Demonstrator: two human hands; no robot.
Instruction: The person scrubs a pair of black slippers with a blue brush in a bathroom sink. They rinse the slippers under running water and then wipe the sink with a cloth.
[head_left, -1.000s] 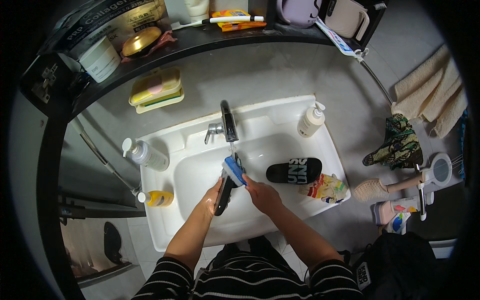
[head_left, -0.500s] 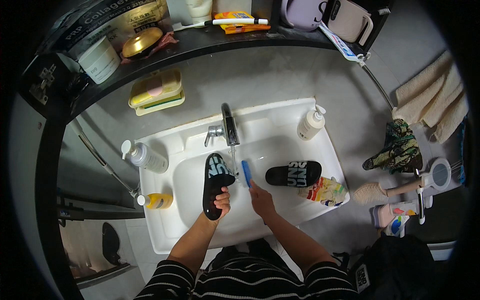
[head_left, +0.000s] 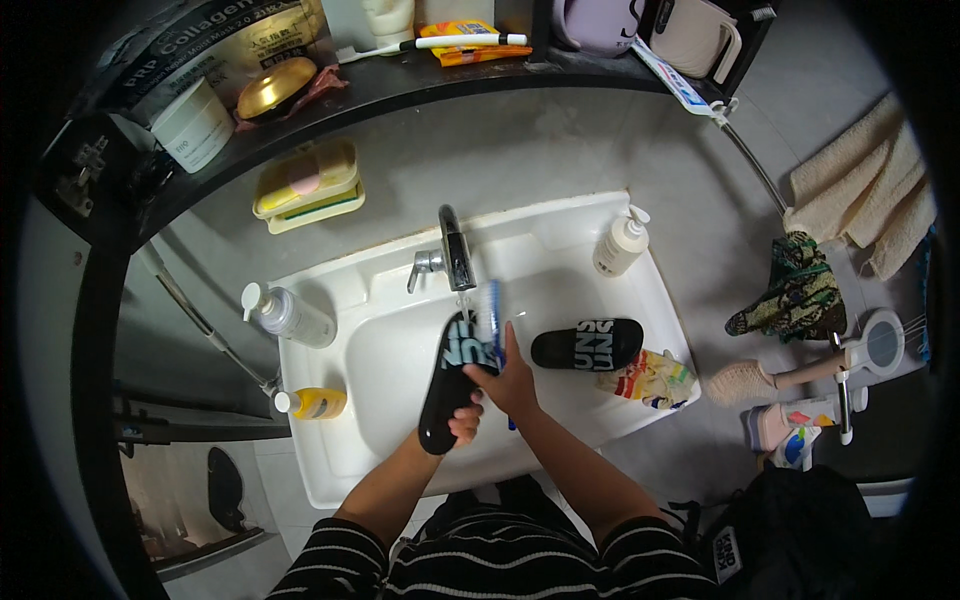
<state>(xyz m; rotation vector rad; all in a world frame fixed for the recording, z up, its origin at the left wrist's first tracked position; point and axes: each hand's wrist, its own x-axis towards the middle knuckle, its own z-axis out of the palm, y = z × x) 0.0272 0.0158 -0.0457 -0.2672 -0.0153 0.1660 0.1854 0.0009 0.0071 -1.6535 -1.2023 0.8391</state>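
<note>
Black rubber slide sandal with pale lettering on its strap [head_left: 452, 385], held over the white ceramic basin [head_left: 330, 470] just below the chrome tap [head_left: 455, 250]. Left hand [head_left: 462, 422] curls around the sandal's lower half, fingers closed on its edge. Right hand [head_left: 512, 380] is wrapped around a blue-handled brush with white bristles [head_left: 492, 318], the head lying against the strap close to the tap's outlet.

Judged progress: scrubbing under way on this sandal, strap end being worked; the heel end looks not yet reached. The second black slide sandal [head_left: 588, 345] lies on the basin's right side, apart from both hands, beside a crumpled multicoloured cloth [head_left: 650, 378]; whether it has been cleaned I cannot tell. So at most one of the pair seems finished.

Hard to make out: a thin streak under the spout may be running water, not certain. No foam visible. The sandal's sole faces away. Brush handle's lower end mostly hidden by the right hand. Clear pump bottle [head_left: 285, 315] and white pump bottle [head_left: 620, 243] stand on the rim, untouched.
</note>
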